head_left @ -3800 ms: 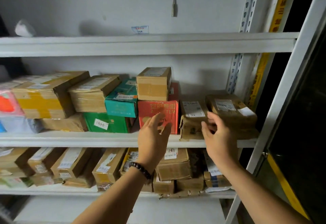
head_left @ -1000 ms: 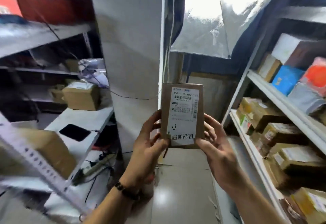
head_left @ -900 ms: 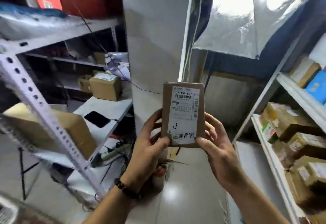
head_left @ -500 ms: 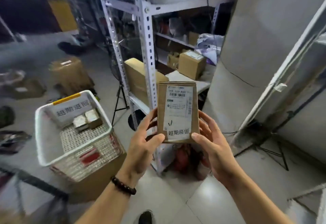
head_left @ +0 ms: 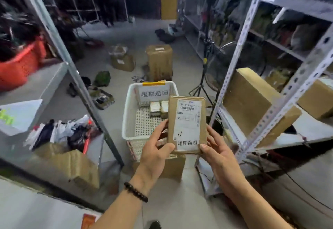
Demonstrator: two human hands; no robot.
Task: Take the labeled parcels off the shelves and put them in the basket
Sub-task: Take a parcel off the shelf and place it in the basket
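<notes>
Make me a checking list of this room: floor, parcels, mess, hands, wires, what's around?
Surface: grey floor.
Job's things: flat brown cardboard parcel, white label facing the camera, not yet in the white plastic lattice basket; two small parcels lie inside it.
Clutter: tall brown cardboard box, heap of bags.
Hands: left hand and right hand both hold the parcel, thumbs on its front.
Cables: thin black cable on the floor, right.
Surroundings: white perforated metal rack right, grey metal rack left, orange plastic crate.

Held parcel (head_left: 187, 124) now directly before basket (head_left: 128, 115)
</notes>
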